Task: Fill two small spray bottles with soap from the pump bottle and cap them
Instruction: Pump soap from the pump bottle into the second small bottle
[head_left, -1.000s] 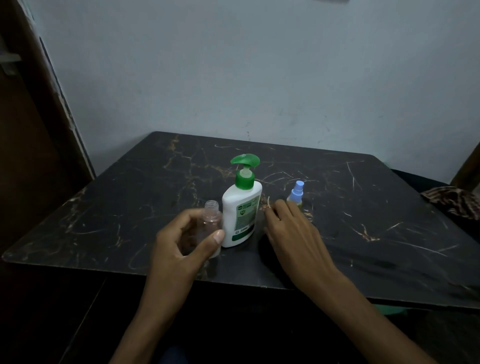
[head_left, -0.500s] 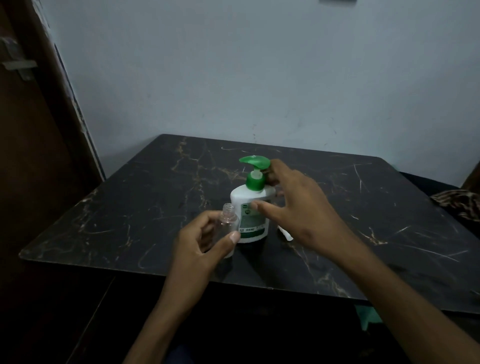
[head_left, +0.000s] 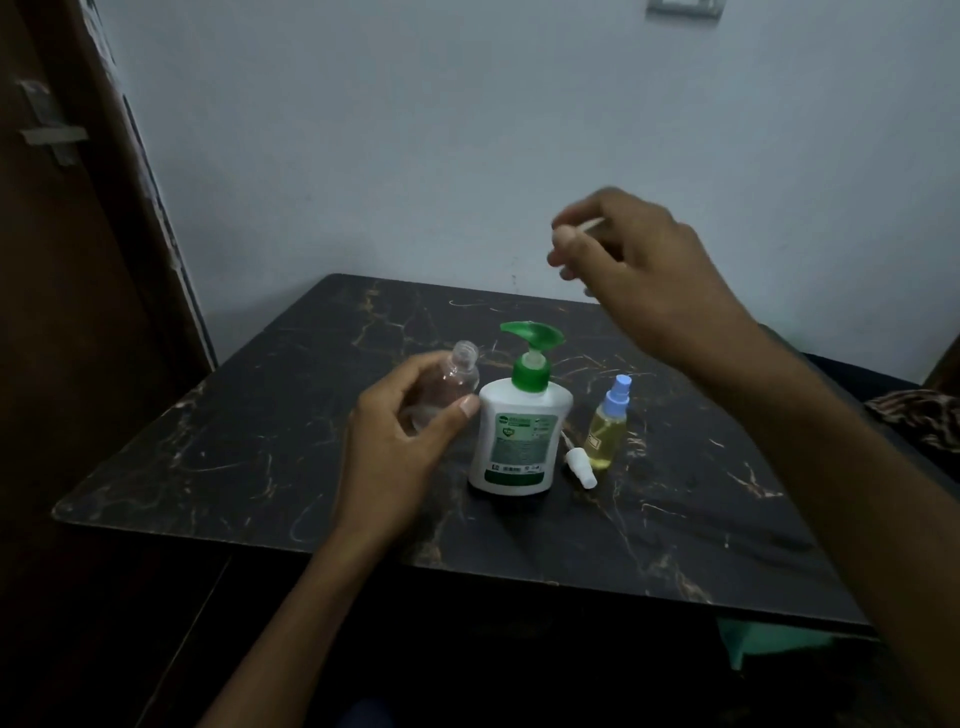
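Gripping an uncapped clear bottle (head_left: 445, 387), left fingers (head_left: 415, 410); right fingers' (head_left: 563, 244) state unclear.

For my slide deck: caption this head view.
Left hand holds the uncapped clear bottle beside the pump bottle; right hand is raised above it.

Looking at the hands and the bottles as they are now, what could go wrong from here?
1. The left hand holds the clear bottle tilted, its open neck beside, not under, the green pump spout; soap may fall on the table.
2. The right hand is raised and blurred; coming down fast, it might knock the pump bottle or the blue-capped spray bottle.
3. The loose white spray cap lies on its side and could roll.
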